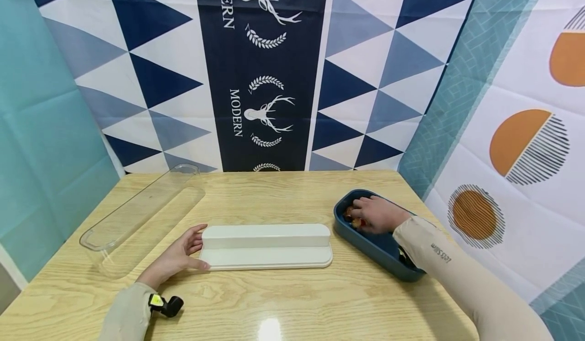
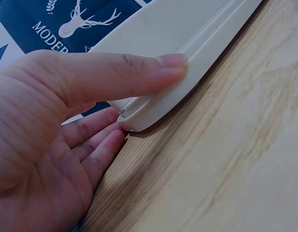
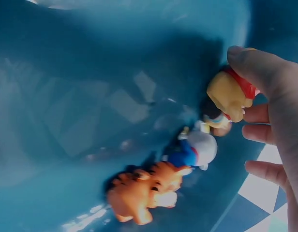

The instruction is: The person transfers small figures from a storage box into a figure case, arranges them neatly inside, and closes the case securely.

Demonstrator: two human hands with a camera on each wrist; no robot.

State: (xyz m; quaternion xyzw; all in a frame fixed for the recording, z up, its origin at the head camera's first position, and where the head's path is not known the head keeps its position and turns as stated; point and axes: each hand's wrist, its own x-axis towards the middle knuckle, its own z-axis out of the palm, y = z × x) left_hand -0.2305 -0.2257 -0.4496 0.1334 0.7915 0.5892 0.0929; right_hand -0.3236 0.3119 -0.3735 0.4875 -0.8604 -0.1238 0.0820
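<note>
A long white stepped stand (image 1: 267, 257) lies in the middle of the table. My left hand (image 1: 183, 254) holds its left end; in the left wrist view the thumb (image 2: 173, 65) lies on the rim, with the fingers at the end edge. My right hand (image 1: 377, 214) reaches into a deep blue bin (image 1: 377, 260). In the right wrist view it pinches a yellow toy figurine in a red top (image 3: 231, 92). Beside it in the bin lie an orange tiger figurine (image 3: 144, 191) and a white-and-blue figurine (image 3: 195, 147). Another small figurine is partly hidden under the held one.
A long clear plastic cover (image 1: 146, 214) stands at the left of the wooden table (image 1: 274, 300). Patterned cloths (image 1: 265, 77) hang behind and at both sides. Something dark lies at the near end of the blue bin, partly covered by the right sleeve (image 1: 439, 260).
</note>
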